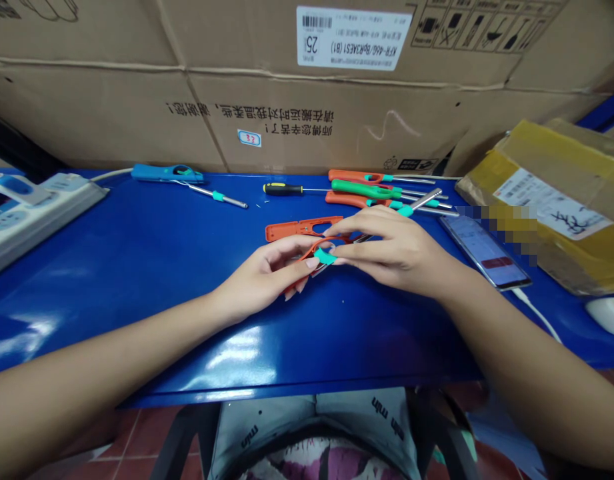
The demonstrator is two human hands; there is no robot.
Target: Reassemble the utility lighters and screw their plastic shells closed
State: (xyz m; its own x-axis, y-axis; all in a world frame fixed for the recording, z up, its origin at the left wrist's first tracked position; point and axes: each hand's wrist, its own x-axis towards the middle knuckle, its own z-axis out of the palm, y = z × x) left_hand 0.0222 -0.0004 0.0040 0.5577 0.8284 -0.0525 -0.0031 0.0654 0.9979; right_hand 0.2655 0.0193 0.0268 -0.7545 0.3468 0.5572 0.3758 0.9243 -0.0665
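Observation:
My left hand is closed round an orange lighter body, its thumb on a teal trigger piece. My right hand pinches the same lighter from the other side, fingertips at the teal piece. A metal tube with a teal collar sticks out beyond my right hand. Just behind my hands an orange half shell lies on the blue table. Farther back are a yellow and black screwdriver, a green lighter and several orange lighters.
At the left are a white power strip and an opened blue lighter. The right side holds a phone with a cable, a yellow-taped box and a white mouse. A large cardboard box stands along the back.

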